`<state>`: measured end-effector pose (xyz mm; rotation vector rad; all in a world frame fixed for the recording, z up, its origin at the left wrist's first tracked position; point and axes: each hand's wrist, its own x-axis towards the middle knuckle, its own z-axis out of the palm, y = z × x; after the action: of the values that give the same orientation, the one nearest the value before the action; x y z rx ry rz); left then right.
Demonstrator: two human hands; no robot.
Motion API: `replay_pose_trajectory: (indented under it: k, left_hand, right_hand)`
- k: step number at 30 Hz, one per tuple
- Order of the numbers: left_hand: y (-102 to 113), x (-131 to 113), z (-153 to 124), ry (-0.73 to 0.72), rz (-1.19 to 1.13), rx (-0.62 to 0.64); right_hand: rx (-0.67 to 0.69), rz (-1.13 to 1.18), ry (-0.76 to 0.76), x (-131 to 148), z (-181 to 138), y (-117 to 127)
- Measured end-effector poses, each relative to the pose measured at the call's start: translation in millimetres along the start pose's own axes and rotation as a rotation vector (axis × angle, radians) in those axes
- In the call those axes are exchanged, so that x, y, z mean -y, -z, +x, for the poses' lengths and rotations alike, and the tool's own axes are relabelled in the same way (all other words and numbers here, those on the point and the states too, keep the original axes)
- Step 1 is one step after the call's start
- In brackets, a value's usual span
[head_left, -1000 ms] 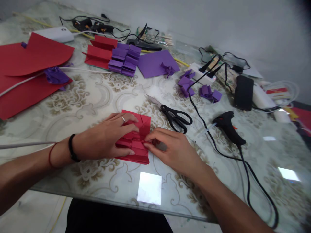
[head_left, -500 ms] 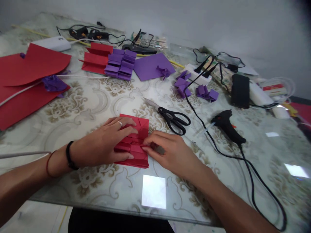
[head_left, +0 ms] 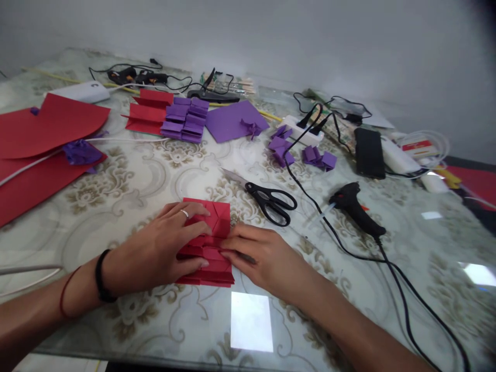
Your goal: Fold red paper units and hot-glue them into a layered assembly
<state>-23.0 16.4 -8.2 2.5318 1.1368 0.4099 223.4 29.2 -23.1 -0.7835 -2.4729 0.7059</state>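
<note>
A sheet of red pleated paper (head_left: 219, 219) lies on the table in front of me, its folds running crosswise. My left hand (head_left: 163, 245) rests over its left part, thumb and fingers spread and pressing on it. At the paper's right edge my right hand (head_left: 256, 250) pinches one raised fold between thumb and fingers. Just beyond my right hand are scissors (head_left: 267, 201) with black handles, their blades pointing away to the left. A black glue gun (head_left: 358, 209) lies on its side farther right.
Red sheets (head_left: 50, 124) and crumpled purple paper (head_left: 81, 152) lie at left. Behind are pleated purple paper (head_left: 186, 120), a flat purple sheet (head_left: 232, 121) and small purple folded pieces (head_left: 318, 158). A black cord (head_left: 306, 191) runs from a white power strip (head_left: 302, 130); a black phone (head_left: 369, 153) lies nearby.
My view has tilted up a little, so everything sits lower in the picture. My right fingers have closed in slightly on the fold; the left hand still rests on the paper.
</note>
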Motion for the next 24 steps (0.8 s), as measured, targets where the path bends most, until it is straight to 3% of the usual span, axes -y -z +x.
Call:
replay_pose_trajectory:
  k: [12, 24]
  left_hand:
    - [0.5, -2.5, -0.1, 0.055, -0.008, 0.025]
    - [2.8, -2.3, -0.8, -0.012, -0.031, -0.008]
  right_hand:
    - [0.059, -0.018, -0.048, -0.9, -0.2, 0.3]
    - [0.015, 0.004, -0.084, 2.2, 0.1, -2.2]
